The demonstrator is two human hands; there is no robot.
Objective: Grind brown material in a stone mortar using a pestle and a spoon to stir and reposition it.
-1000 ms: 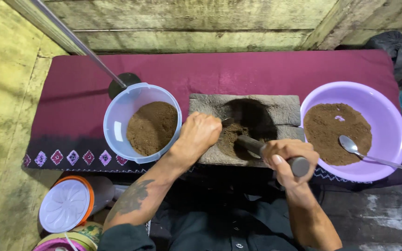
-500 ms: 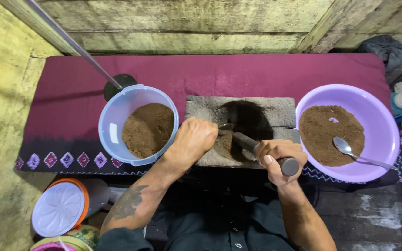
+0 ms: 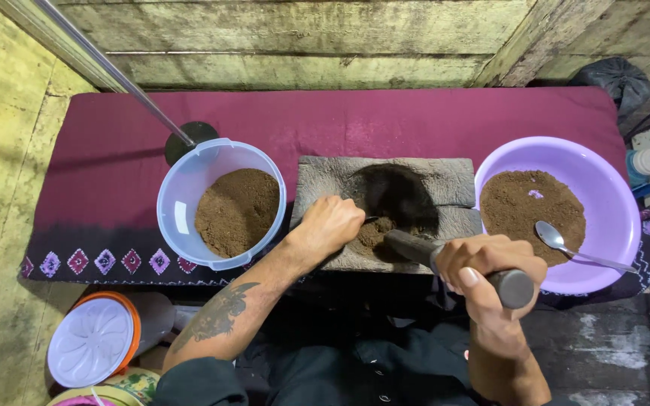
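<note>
Right hand [image 3: 490,274]: fingers closed round pestle [image 3: 453,265], likely heavy, stiff; grip upper shaft | Left hand [image 3: 330,224]: fingers curled, hold unclear, in stone mortar [image 3: 385,210], surface's near edge, brown powder [image 3: 374,231] inside | Flanking: blue tub [image 3: 220,203], purple bowl [image 3: 566,210]

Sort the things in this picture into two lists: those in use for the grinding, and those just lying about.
In use: left hand, right hand, pestle, stone mortar, brown powder in it.

Lying about: pale blue bucket, purple bowl, spoon, white lid, metal pole.
</note>
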